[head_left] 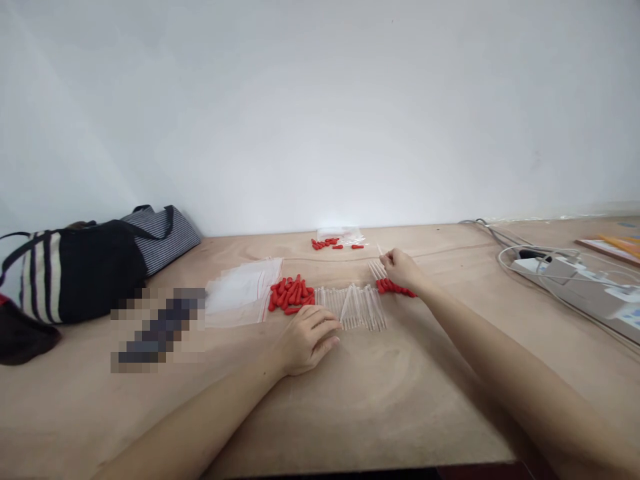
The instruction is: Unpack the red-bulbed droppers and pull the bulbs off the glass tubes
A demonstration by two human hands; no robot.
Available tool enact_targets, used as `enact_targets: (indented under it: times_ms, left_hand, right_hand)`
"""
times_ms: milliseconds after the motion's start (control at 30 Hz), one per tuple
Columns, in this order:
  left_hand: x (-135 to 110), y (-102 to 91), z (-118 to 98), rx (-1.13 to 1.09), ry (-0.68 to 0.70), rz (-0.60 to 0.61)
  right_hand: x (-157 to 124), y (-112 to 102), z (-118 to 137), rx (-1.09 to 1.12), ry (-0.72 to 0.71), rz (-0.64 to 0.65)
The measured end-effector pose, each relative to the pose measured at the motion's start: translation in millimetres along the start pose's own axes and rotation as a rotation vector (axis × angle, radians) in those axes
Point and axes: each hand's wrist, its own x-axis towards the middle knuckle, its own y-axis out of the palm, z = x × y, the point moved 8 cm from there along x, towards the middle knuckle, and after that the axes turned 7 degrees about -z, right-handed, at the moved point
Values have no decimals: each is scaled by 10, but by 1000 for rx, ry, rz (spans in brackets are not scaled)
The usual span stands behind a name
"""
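Note:
My right hand (pixel 400 267) is closed in a pinch on a dropper, whose thin clear tip pokes out beyond the fingers; the rest of it is hidden. Beneath that hand lies a row of assembled droppers (pixel 382 285), red bulbs toward me and clear tips pointing away. My left hand (pixel 311 339) rests low over the table with fingers loosely bent and thumb apart. Just beyond its fingers is a pile of loose red rubber bulbs (pixel 291 293). To the right of the pile, several bare clear dropper tubes (pixel 353 308) lie side by side, a few crossing at a slant.
Clear zip bags (pixel 240 293) lie fanned out left of the bulbs. More red bulbs (pixel 325 244) and a clear bag (pixel 340 235) are near the wall. A black bag (pixel 100 267) stands at left, with a blurred dark object (pixel 165 323) before it. A power strip (pixel 575 283) with cables sits right.

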Motion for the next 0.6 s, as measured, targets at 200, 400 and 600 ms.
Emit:
enact_targets:
  times_ms: [200,400,600]
  left_hand:
    - [5,-35,139,116,-135,-99]
    - [34,82,140,183,-129,17]
    - [58,117,110,203,-100,41]
  right_hand:
    - [-556,35,125,625,-160,14]
    - [-728,135,37,885,-73,-30]
    - [-793,78,8,962,69,-62]
